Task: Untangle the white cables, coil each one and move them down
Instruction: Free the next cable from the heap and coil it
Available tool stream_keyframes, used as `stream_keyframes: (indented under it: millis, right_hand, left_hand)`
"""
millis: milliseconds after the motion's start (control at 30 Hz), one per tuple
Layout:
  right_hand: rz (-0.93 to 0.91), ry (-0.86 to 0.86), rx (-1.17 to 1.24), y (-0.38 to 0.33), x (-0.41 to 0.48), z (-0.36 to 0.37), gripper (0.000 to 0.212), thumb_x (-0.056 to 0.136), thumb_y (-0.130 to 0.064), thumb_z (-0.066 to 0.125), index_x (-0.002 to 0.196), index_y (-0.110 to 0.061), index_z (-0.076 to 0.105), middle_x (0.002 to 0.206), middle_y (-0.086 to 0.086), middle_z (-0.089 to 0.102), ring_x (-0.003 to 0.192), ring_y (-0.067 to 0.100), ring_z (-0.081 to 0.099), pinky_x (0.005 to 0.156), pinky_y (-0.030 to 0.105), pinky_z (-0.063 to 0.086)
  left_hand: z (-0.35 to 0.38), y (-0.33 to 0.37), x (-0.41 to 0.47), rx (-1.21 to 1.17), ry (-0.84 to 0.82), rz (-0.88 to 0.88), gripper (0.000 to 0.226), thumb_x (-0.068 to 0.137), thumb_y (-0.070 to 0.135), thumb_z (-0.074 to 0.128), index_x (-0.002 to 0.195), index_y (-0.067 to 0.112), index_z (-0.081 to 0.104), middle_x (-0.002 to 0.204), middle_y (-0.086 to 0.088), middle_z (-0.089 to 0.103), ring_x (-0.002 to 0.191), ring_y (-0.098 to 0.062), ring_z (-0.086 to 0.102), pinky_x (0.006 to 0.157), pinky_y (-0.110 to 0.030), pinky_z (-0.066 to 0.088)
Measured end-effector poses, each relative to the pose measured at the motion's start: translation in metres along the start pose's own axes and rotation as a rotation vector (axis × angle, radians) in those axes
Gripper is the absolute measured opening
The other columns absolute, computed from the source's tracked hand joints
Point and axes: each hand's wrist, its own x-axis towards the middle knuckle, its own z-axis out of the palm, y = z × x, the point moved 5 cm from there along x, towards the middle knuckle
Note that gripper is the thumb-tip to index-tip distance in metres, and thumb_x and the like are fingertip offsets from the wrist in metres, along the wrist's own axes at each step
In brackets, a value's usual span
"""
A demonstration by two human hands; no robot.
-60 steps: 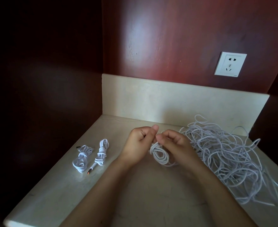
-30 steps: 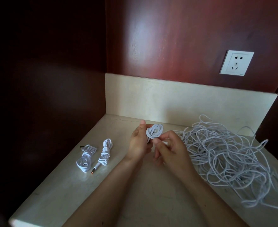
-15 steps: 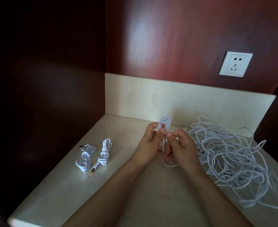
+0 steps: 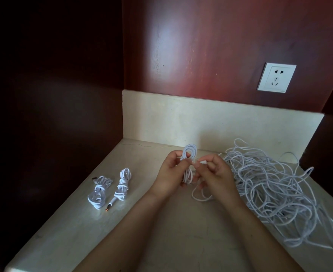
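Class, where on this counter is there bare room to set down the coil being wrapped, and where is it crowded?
Free: the counter by its front edge, nearer than the finished coils; the strip between them and the left hand. Crowded: right side, under the tangled pile.

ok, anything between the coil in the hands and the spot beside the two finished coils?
Nothing visible. Bare counter lies between the held coil in the left hand and the finished coils. Only its loose tail droops below the right hand.
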Motion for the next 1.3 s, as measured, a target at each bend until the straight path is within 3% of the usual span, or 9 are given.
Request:
stream_keyframes:
  millis: [233,367,567,667,733,933,1067,1167,1300]
  right_hand:
    - [0.062,0.007,0.068,0.001,0.002,-0.002,0.014,0.095,0.001,0.055,0.103,-0.006,0.064,0.082,0.006,0.067,0.064,0.008,0.066,0.047,0.021,0.05]
    - [0.072,0.044,0.182,0.002,0.001,-0.005,0.02,0.097,0.0,0.053,0.112,-0.003,0.064,0.09,0.009,0.068,0.069,0.005,0.068,0.052,0.021,0.053]
    - [0.065,0.158,0.305,0.001,0.001,-0.011,0.015,0.091,0.0,0.062,0.105,-0.003,0.065,0.083,0.007,0.074,0.072,0.013,0.07,0.057,0.023,0.057]
    - [0.065,0.152,0.28,0.002,0.001,-0.011,0.017,0.089,-0.002,0.065,0.105,0.004,0.066,0.087,0.015,0.074,0.074,0.019,0.07,0.059,0.025,0.058]
    - [0.048,0.13,0.252,0.001,0.001,-0.009,0.016,0.089,-0.002,0.065,0.104,0.003,0.069,0.09,0.017,0.074,0.076,0.022,0.07,0.062,0.027,0.059]
    - [-0.046,0.063,0.132,-0.007,0.001,-0.01,0.019,0.091,0.001,0.061,0.095,-0.013,0.072,0.082,-0.002,0.076,0.073,0.01,0.07,0.056,0.02,0.055]
    - [-0.043,0.043,0.136,-0.007,0.001,-0.012,0.02,0.091,0.004,0.06,0.096,-0.011,0.073,0.087,-0.001,0.077,0.076,0.011,0.072,0.059,0.02,0.055]
    - [-0.007,0.083,0.183,-0.003,0.001,-0.013,0.017,0.088,0.005,0.063,0.095,-0.006,0.073,0.084,0.002,0.077,0.073,0.014,0.072,0.062,0.021,0.056]
    - [0.062,0.157,0.321,0.0,0.002,-0.019,0.019,0.085,0.002,0.068,0.103,0.006,0.067,0.094,0.017,0.075,0.083,0.026,0.073,0.075,0.033,0.061]
  left_hand:
    - [-0.001,0.004,-0.003,-0.121,-0.002,-0.088,0.008,0.097,0.017,0.056,0.091,0.012,0.059,0.056,0.001,0.053,0.044,-0.011,0.052,0.041,-0.018,0.034]
    - [0.002,0.003,-0.004,-0.156,-0.047,-0.092,0.015,0.096,0.018,0.055,0.085,0.02,0.066,0.062,0.0,0.054,0.054,-0.016,0.05,0.047,-0.02,0.033]
    - [0.006,0.006,-0.007,-0.171,-0.145,-0.06,0.016,0.098,0.026,0.055,0.096,0.025,0.07,0.072,0.0,0.058,0.057,-0.01,0.054,0.049,-0.018,0.041]
    - [0.009,0.008,-0.01,-0.163,-0.197,-0.018,0.018,0.099,0.029,0.052,0.105,0.026,0.069,0.078,0.002,0.063,0.063,-0.008,0.056,0.058,-0.019,0.046]
    - [0.009,0.009,-0.011,-0.161,-0.208,-0.013,0.02,0.1,0.027,0.05,0.11,0.023,0.067,0.075,0.005,0.064,0.062,-0.006,0.056,0.055,-0.017,0.045]
    - [0.012,0.009,-0.014,-0.253,-0.295,-0.089,0.026,0.101,0.021,0.047,0.119,0.012,0.065,0.078,0.0,0.062,0.055,-0.007,0.053,0.047,-0.015,0.044]
    - [0.011,0.004,-0.013,-0.234,-0.326,-0.156,0.033,0.1,0.026,0.05,0.125,0.009,0.063,0.091,-0.007,0.061,0.059,-0.01,0.054,0.052,-0.016,0.046]
    - [0.009,0.003,-0.012,-0.188,-0.324,-0.163,0.031,0.099,0.029,0.052,0.122,0.014,0.066,0.097,-0.012,0.058,0.059,-0.01,0.057,0.055,-0.019,0.043]
    - [0.01,-0.002,-0.01,-0.106,-0.31,-0.136,0.021,0.097,0.029,0.056,0.107,0.02,0.072,0.085,-0.011,0.058,0.058,-0.012,0.056,0.053,-0.021,0.042]
